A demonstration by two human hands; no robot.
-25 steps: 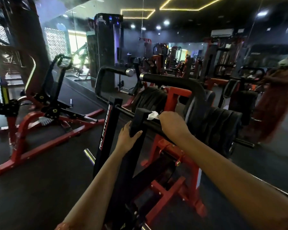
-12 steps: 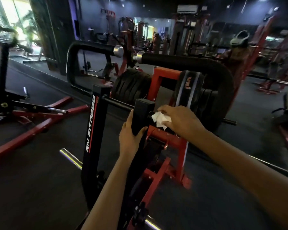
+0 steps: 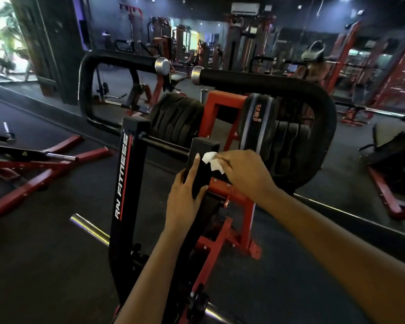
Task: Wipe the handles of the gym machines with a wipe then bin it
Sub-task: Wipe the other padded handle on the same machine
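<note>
Both grips curled: left hand round black post, right hand pinching wipe.

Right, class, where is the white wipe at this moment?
Head view, centre: the white wipe is pinched in the right hand, beside the black post that the left hand grips.

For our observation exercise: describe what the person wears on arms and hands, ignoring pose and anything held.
Both forearms are bare, no sleeve in view. The left hand and right hand wear no gloves; no watch, bracelet or ring shows.
</note>
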